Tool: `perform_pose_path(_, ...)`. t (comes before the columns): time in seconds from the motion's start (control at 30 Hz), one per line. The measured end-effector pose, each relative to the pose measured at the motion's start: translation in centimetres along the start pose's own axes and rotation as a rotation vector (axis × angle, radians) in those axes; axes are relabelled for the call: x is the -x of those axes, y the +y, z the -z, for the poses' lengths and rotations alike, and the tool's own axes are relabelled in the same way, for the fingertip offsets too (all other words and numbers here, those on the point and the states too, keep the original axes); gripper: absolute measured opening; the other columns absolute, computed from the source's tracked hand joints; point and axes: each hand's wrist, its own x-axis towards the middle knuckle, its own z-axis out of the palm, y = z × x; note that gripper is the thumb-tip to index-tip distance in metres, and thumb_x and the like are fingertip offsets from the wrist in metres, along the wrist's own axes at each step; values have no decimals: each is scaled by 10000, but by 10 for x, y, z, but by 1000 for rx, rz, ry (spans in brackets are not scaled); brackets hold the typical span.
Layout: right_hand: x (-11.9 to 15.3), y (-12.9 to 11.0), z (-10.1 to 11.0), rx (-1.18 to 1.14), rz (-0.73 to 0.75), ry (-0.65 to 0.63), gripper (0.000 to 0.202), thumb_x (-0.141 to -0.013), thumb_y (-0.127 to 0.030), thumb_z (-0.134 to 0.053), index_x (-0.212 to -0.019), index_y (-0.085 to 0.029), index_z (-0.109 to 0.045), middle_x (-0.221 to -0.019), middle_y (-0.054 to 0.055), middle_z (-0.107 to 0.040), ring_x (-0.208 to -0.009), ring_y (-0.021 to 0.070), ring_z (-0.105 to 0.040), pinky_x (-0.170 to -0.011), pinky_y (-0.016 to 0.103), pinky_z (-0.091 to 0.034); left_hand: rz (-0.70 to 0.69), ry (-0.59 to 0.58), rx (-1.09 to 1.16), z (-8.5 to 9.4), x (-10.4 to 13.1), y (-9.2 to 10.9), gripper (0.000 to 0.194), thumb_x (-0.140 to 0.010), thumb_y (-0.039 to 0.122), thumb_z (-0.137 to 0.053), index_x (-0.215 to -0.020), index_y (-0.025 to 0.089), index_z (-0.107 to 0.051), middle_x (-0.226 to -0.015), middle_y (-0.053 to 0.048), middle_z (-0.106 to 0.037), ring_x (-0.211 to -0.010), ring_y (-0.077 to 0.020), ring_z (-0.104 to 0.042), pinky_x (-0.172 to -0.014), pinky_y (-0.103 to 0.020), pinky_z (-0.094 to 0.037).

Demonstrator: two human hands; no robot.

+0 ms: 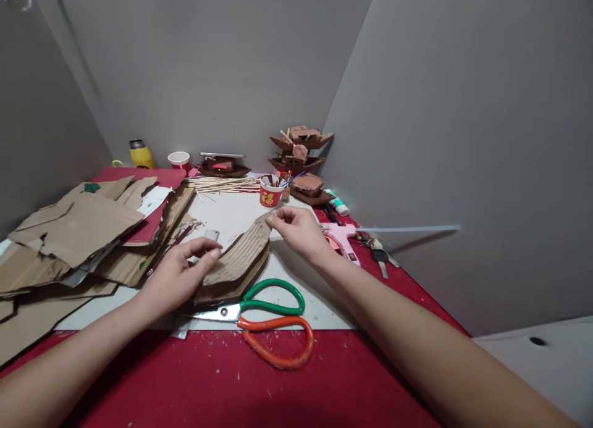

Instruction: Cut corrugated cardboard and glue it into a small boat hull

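A curved cardboard piece (241,255) with ridged strips on its face is held up over the white board (296,292). My right hand (296,230) pinches its upper right tip between thumb and fingers. At its left edge is my left hand (183,270), thumb and forefinger close together by the cardboard; whether they grip it is unclear. Another brown cardboard layer shows just beneath the piece. Scissors (278,322) with one green and one orange handle lie in front of it, their blades running under my left hand.
Torn cardboard sheets (88,224) pile up on the left. Behind the board are thin sticks (222,184), a red cup (271,193) and brown model boats (301,150). A pink glue gun (343,239) and keys (380,258) lie at right, beside the grey wall.
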Motion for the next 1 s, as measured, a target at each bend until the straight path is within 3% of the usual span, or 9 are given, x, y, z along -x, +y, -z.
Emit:
perform_pose_path(0.13,4,4,-6,-1,-12,-30,185,-733,-292,-552,-585,-192,-501,-568,-32,-499,-547,124,-466,-547,246,-372,199,101,279,0,-11,-10,319,-802,466,-599,-948,186,-642,-861,-43,-651,-705,-149,-562,-541,-217,-396)
perform_pose_path(0.27,8,10,-20,56,-18,-45,189,-753,-265,-554,-586,-192,-505,-567,-25,-521,-560,136,-495,-547,245,-376,289,68,329,0,-27,-10,342,-733,416,-650,-953,155,-629,-902,-75,-655,-737,-156,-579,-564,-227,-416)
perform_pose_path(0.5,12,6,-23,281,-7,26,206,-787,-260,-595,-601,-193,-535,-600,-8,-562,-602,150,-503,-572,251,-330,137,-131,72,-22,-69,2,415,-661,373,-693,-1003,141,-653,-697,-4,-622,-624,-155,-531,-580,-262,-393)
perform_pose_path(0.63,20,-3,-21,387,22,48,178,-803,-244,-589,-634,-194,-562,-612,3,-578,-586,155,-486,-549,258,-280,67,-196,102,-35,-87,1,227,-612,294,-711,-771,136,-677,-618,29,-577,-585,-137,-488,-567,-249,-361)
perform_pose_path(0.73,23,-5,-20,421,40,45,169,-798,-232,-602,-637,-197,-564,-611,2,-589,-575,154,-491,-537,253,-271,61,-260,166,-36,-90,-3,179,-627,310,-705,-653,138,-664,-585,27,-576,-562,-136,-490,-555,-248,-360)
perform_pose_path(0.83,25,-5,-21,421,62,48,135,-797,-230,-615,-674,-200,-569,-616,-10,-589,-572,149,-503,-541,243,-290,73,-283,264,-32,-87,-6,222,-653,356,-706,-692,142,-662,-594,26,-594,-562,-138,-517,-572,-251,-388)
perform_pose_path(1.0,25,-11,-18,390,108,93,137,-817,-241,-606,-697,-206,-549,-590,-37,-546,-545,137,-491,-528,231,-300,62,-200,426,-34,-80,0,250,-690,384,-696,-756,158,-611,-663,31,-607,-597,-129,-538,-606,-243,-411)
